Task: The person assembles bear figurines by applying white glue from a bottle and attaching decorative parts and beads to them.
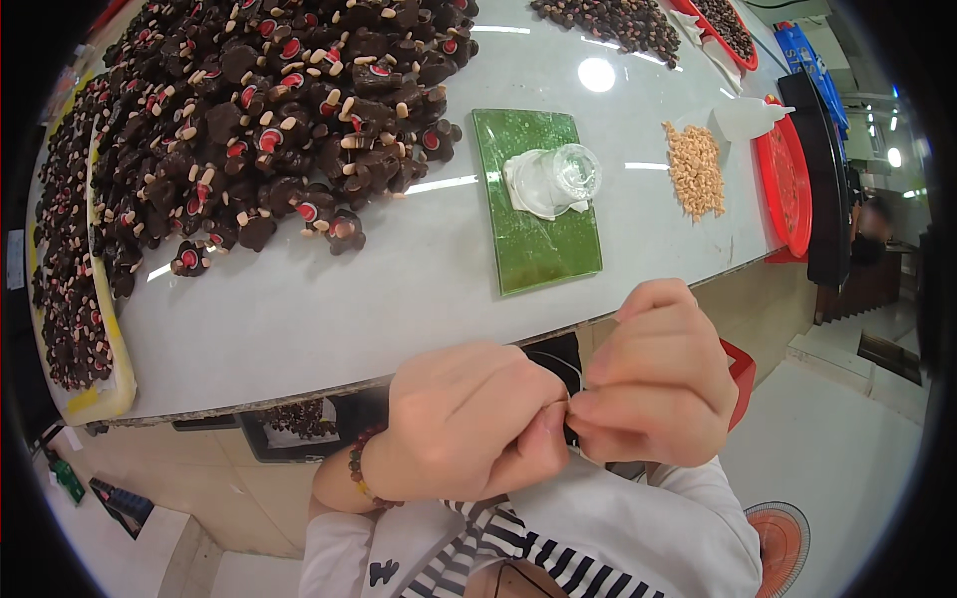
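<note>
My left hand (478, 419), with a beaded bracelet (357, 463) at the wrist, is curled closed just off the table's front edge. Against it, fingertip to fingertip, my right hand (658, 384) is closed too. Whatever the fingers pinch between them is hidden or too small to name. Beyond the hands lies a green slab (538, 249) bearing a clear plastic cup (575, 174) on a patch of white paste. Right of it spreads a little heap of peach-coloured pieces (695, 169). A large heap of dark brown figures (289, 130) with red and peach parts covers the back left.
A white squeeze bottle (743, 118) lies by a red tray (786, 184) at the right. More small brown parts (618, 25) are at the back. A yellow-edged tray (112, 339) of figures stands far left. Below the table are a dark crate (274, 439) and an orange fan (778, 543).
</note>
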Demonstrator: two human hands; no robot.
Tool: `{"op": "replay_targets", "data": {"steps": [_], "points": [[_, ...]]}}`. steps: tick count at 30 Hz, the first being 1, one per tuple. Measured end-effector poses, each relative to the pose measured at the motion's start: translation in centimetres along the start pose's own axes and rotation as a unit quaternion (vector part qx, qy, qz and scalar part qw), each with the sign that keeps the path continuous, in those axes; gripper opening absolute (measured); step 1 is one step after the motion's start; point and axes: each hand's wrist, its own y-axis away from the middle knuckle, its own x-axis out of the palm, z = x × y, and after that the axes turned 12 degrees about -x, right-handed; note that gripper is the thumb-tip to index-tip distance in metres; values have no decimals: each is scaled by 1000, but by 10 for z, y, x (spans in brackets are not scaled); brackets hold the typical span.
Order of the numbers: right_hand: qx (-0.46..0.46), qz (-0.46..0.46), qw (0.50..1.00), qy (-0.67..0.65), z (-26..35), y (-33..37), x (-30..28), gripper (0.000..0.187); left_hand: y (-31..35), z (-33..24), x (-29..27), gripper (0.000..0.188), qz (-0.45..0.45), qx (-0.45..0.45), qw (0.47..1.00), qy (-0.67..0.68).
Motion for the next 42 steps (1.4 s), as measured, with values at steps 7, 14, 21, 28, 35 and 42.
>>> {"op": "replay_targets", "data": {"steps": [7, 14, 21, 28, 35, 42], "points": [[-129, 18, 990, 62, -1, 0, -5, 14, 0, -2, -4, 3, 84, -111, 984, 107], [-170, 100, 976, 92, -2, -2, -8, 16, -1, -2, -7, 3, 150, -129, 970, 138], [-52, 53, 986, -148, -14, -7, -2, 16, -2, -3, -8, 8, 143, -131, 960, 200], [-70, 47, 990, -116, -18, -5, 6, 20, 1, 4, -13, 4, 118, -133, 962, 210], [-82, 161, 983, -18, -18, -26, -20, 20, 4, 0, -11, 13, 93, -173, 938, 284], [88, 173, 975, 105, -59, -65, -30, 15, 3, -5, -10, 27, 51, -159, 946, 276]]}}
